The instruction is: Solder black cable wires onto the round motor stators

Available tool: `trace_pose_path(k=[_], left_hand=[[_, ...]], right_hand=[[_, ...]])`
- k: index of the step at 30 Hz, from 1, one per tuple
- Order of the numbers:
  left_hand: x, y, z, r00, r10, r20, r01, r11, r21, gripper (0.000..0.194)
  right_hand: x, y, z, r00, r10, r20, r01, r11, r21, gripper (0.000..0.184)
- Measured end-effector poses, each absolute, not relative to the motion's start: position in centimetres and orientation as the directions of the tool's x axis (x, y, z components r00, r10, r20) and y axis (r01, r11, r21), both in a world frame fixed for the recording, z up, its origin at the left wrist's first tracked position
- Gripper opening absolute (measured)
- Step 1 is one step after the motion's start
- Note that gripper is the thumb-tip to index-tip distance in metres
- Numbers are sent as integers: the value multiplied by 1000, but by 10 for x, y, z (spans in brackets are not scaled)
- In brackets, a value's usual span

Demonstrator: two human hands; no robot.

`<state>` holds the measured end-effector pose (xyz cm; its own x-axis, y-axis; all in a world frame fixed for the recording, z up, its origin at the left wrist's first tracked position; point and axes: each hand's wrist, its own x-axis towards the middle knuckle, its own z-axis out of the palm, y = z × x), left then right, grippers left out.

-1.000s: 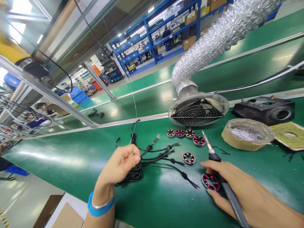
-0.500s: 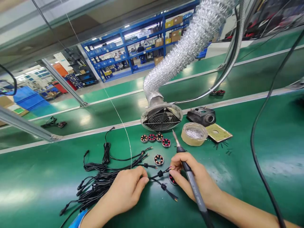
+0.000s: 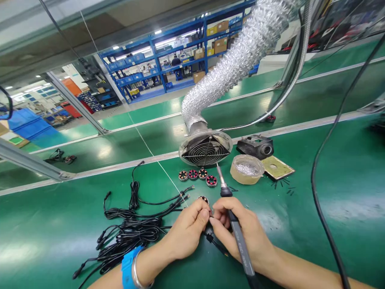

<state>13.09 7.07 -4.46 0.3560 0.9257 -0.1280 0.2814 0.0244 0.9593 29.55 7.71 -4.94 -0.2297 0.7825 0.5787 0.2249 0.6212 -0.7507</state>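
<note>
The right grip point(image 3: 255, 233) holds a dark-handled soldering iron point(image 3: 240, 240).

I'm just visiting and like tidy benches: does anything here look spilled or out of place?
A little: short dark pieces lie scattered by the yellow pad, looking like stray scraps. The black cables overlap in a loose heap. Nothing looks plainly damaged.

Electronics assembly workshop, factory type: soldering iron point(image 3: 239, 237) over green tabletop point(image 3: 300, 208), round extractor hood point(image 3: 207, 151) with foil duct point(image 3: 228, 68), coiled black cables point(image 3: 138, 230), ring-shaped coil parts point(image 3: 211, 181), blue racking point(image 3: 157, 60) holding bins point(image 3: 121, 63) and cartons point(image 3: 221, 44) behind.
</note>
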Motion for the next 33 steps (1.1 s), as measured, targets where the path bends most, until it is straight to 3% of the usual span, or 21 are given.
trace_pose_path(k=[4, 10, 17, 19, 23, 27, 33], left_hand=[[128, 71, -49, 322, 935, -148, 296, 50, 954, 43], [129, 69, -37, 374, 910, -179, 527, -49, 849, 25], [134, 63, -32, 418, 892, -171, 611, -137, 779, 27], [134, 64, -33, 378, 912, -162, 670, -149, 727, 23], [132, 65, -33, 315, 941, -122, 749, -168, 642, 16], [132, 68, -32, 336, 929, -153, 655, -113, 747, 16], [133, 76, -40, 376, 873, -311, 379, 161, 911, 22]], right_hand=[[290, 70, -60, -271, 810, 519, 233, 579, -781, 21], [293, 79, -57, -380, 587, 715, 285, 810, -513, 32], [299, 95, -44, -544, 437, 716, 250, 899, -359, 24], [304, 96, -45, -519, 467, 715, 277, 884, -376, 24], [313, 97, -51, -423, 635, 646, 320, 772, -549, 30], [315, 96, -55, -435, 659, 614, 285, 747, -600, 34], [312, 94, -60, -397, 676, 621, 313, 736, -601, 32]])
